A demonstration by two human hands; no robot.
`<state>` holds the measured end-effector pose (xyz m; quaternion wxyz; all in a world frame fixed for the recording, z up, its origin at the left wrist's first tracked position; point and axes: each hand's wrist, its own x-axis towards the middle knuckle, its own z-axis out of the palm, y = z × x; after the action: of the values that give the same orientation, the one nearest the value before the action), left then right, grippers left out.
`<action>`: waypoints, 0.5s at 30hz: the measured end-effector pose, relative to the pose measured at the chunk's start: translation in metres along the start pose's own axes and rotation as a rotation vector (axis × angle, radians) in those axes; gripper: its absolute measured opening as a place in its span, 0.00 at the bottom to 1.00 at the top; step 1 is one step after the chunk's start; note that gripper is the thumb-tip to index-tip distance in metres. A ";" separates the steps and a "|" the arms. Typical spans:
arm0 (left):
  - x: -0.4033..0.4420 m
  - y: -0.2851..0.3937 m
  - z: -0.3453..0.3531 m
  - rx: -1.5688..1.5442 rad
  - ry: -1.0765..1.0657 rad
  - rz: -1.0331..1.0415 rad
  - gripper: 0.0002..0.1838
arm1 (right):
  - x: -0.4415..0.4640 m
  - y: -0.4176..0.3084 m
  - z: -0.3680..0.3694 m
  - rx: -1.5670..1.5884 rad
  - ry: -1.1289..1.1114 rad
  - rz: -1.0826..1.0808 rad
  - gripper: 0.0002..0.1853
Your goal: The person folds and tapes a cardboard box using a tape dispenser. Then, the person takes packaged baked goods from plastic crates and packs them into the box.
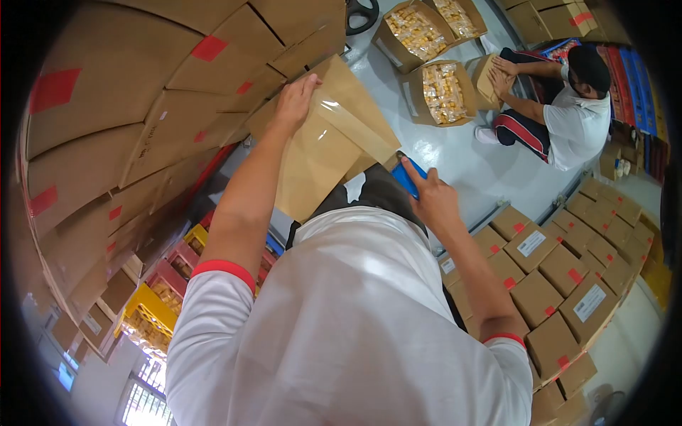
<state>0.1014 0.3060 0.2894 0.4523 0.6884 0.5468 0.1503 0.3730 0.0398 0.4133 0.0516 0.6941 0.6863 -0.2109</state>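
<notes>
A brown cardboard carton [312,170] stands in front of me with its flaps folded down. Clear shiny tape [355,128] runs along its seam toward the right edge. My left hand [297,103] lies on the far left part of the carton, fingers stretched out and holding nothing. In my right hand [435,199] is a blue tape dispenser [406,176], its head at the carton's right edge by the end of the tape. My fingers are wrapped round its handle, and part of it is hidden by them.
Stacked cartons with red tape [170,128] rise close on my left. Open cartons of packed snacks [444,92] stand on the floor ahead. A co-worker [575,106] sits at right, hands on a carton [485,82]. More sealed cartons [533,273] and yellow crates [153,309] surround me.
</notes>
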 end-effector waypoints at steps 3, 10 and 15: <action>-0.011 0.017 0.003 0.215 0.039 0.036 0.29 | 0.029 0.007 0.040 0.041 0.039 -0.020 0.41; -0.083 0.043 0.082 0.680 -0.198 0.585 0.45 | 0.074 -0.007 0.065 0.027 0.102 -0.045 0.40; -0.096 0.049 0.101 0.668 -0.084 0.476 0.47 | 0.084 0.053 0.137 -0.194 -0.155 -0.020 0.29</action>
<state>0.1681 0.1751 0.3007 0.1784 0.9103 0.3718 0.0365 0.3912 0.0661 0.2468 0.1692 0.6607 0.7042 -0.1971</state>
